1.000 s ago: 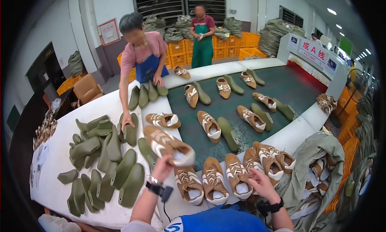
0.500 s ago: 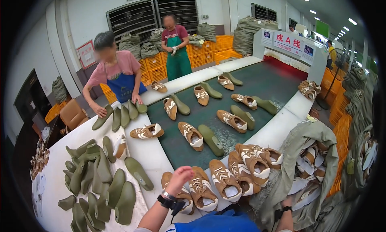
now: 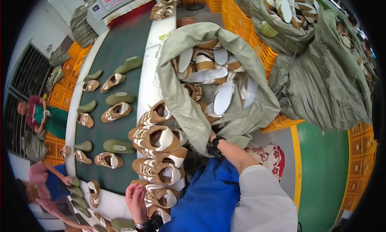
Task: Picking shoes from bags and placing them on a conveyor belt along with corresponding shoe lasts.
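One half-curled, seemingly empty left hand [image 3: 136, 195] is beside the brown-and-white sneakers [image 3: 155, 171] lined along the white ledge [image 3: 149, 73], while the right hand [image 3: 212, 136], its grip too hidden to tell, is at the grey-green sack [image 3: 173, 85], where a hard tug could spill the shoes [image 3: 224, 98] piled inside.

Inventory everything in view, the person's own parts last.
Open sack: one, grey-green, upper centre, holding shoe uppers.
Row shoes: at least five, brown/white, on the pale ledge.
Belt: one, dark green, left of that ledge.
Belt shoes: six, brown/white, on the belt.
Shoe lasts: six, olive green, on the belt; more, lower left.
Other sacks: at least two, grey-green, upper right.
Crates: many, orange, both sides.
Sign: one, white/red, top left.
Co-workers: two, pink and dark red tops, left.
Apron: one, blue, bottom centre.
Left hand: one, bare, by the row shoes.
Right hand: one, bare, partly hidden at the open sack.
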The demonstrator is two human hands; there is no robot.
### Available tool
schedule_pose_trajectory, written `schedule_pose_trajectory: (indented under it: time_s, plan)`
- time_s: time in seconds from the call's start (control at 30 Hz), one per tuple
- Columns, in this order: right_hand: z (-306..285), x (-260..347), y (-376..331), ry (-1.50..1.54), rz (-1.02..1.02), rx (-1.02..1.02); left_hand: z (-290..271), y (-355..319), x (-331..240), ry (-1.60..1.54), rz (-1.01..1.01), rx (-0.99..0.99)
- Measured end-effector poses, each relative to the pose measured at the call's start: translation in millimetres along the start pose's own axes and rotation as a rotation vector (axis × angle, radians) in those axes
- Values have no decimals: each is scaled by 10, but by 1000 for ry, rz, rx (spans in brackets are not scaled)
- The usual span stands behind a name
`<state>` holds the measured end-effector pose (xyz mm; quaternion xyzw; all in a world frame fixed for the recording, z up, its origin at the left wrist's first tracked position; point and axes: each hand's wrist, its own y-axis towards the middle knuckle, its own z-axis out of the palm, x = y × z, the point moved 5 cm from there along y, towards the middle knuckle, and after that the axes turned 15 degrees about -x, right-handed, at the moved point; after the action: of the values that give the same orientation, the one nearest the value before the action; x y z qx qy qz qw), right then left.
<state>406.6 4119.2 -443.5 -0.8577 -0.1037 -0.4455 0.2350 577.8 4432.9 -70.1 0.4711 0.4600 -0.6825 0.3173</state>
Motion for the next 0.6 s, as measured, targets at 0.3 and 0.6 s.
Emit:
schedule_pose_trajectory:
  time_s: [0.3,0.6]
  plan:
    - [-1080,641,-363,605,-115,-95,848,-137,89,112,-10,294]
    - [-3158,1043,-946,1790,-41,-429,893,-207,116,165,2,391]
